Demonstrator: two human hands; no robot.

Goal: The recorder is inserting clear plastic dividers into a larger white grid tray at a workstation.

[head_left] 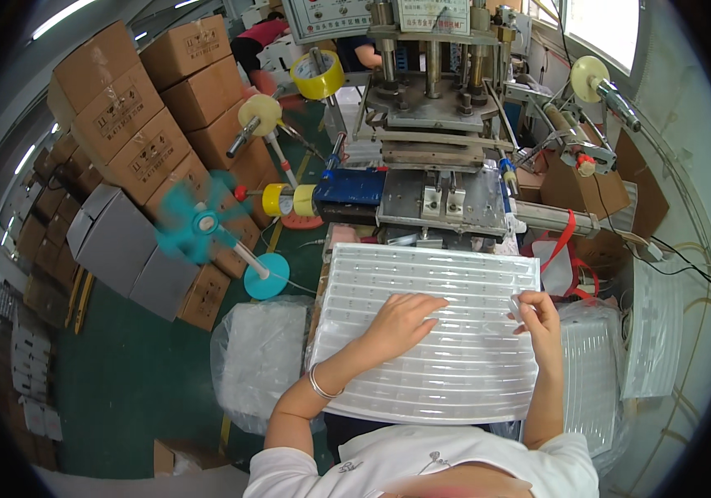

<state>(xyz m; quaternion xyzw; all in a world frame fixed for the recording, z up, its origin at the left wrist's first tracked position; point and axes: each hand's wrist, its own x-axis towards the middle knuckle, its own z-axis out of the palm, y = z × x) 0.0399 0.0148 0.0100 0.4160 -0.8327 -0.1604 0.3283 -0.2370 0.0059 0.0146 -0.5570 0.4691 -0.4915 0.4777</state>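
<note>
A large white ribbed plastic tray [422, 274] lies flat in front of me, below a metal press machine [434, 91]. My left hand [401, 319] rests palm down on the tray's middle, fingers spread toward the right; a silver bracelet sits on its wrist. My right hand [538, 315] is at the tray's right edge, fingers pinched on a small clear piece [518, 305] that I cannot identify. The tray's near edge reaches my lap.
Stacked cardboard boxes [148, 124] and grey folded cartons [119, 249] fill the left. A spinning teal fan [198, 224] and tape rolls [318, 75] stand left of the press. Bagged white trays [260, 349] sit on the green floor; more trays [592, 373] stack at right. Another person bends at the back.
</note>
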